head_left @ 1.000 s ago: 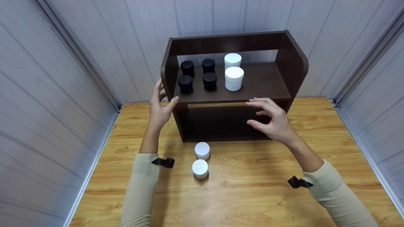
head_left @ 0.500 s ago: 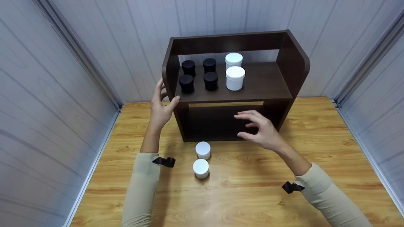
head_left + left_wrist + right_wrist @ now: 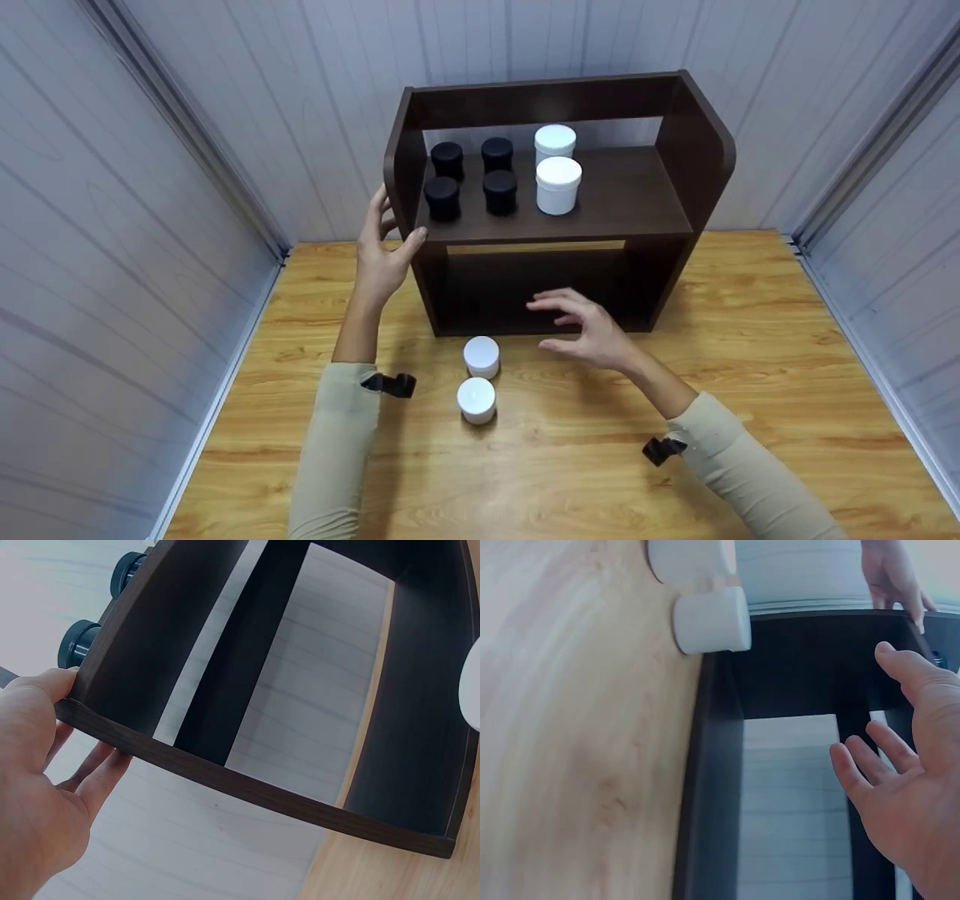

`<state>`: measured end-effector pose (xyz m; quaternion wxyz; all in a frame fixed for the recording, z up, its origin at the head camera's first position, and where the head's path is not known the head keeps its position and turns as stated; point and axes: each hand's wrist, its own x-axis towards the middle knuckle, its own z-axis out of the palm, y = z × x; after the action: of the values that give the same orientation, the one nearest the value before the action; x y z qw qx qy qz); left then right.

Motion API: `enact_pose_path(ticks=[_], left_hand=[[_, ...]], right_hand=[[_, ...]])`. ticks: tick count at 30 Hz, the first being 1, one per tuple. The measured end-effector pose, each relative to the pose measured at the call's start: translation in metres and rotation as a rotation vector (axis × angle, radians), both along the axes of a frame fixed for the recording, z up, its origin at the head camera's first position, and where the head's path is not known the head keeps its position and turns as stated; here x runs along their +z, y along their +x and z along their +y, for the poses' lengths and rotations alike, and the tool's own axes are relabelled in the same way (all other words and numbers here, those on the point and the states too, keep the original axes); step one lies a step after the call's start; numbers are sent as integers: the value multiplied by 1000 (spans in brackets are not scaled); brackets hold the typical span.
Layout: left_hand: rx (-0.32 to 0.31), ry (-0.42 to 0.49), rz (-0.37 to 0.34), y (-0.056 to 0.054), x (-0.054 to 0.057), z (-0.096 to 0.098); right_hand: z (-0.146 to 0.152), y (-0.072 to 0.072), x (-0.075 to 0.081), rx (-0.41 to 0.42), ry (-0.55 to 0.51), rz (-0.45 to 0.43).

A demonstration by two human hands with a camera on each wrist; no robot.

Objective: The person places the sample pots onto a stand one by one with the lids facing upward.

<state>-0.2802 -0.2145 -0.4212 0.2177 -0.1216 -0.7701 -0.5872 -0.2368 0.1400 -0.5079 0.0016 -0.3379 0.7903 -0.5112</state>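
Note:
My left hand [image 3: 382, 262] grips the left side panel of a dark brown two-tier shelf [image 3: 555, 234], thumb at the front edge and fingers round the outer face. My right hand [image 3: 592, 334] hovers before the lower compartment, fingers spread and slightly bent, holding nothing. Left of it on the table stand two white lidded jars, the back jar [image 3: 481, 355] close to the shelf's base and the front jar [image 3: 477, 400] nearer me. Both white jars also show in the right wrist view, the nearer-to-shelf jar [image 3: 714, 621] beside the shelf's bottom board.
On the upper tier stand several black jars [image 3: 500, 193] at the left, in pairs front to back. Beside them are two white jars, one in front [image 3: 558, 187] and one behind [image 3: 555, 141]. Pale panel walls [image 3: 150, 247] enclose the wooden table [image 3: 570, 465].
My right hand has moved down and left, from the upper tier's front edge to low before the lower compartment. My left hand keeps its grip, and the jars stay in place.

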Motion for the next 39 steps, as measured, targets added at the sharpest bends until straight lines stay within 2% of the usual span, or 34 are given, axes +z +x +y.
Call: enact_pose_path(ticks=[9, 18, 25, 34, 39], left_hand=[[15, -15, -32, 3, 1, 0], [13, -11, -20, 2, 1, 0], [12, -11, -22, 1, -1, -1], [15, -15, -17, 2, 1, -1], [10, -22, -17, 3, 2, 0]], right_hand=[[-17, -2, -28, 65, -42, -72], [-29, -9, -50, 123, -42, -131], [-42, -12, -61, 165, -6, -160], [-59, -16, -67, 243, -18, -259], [-66, -19, -74, 253, -1, -254]])
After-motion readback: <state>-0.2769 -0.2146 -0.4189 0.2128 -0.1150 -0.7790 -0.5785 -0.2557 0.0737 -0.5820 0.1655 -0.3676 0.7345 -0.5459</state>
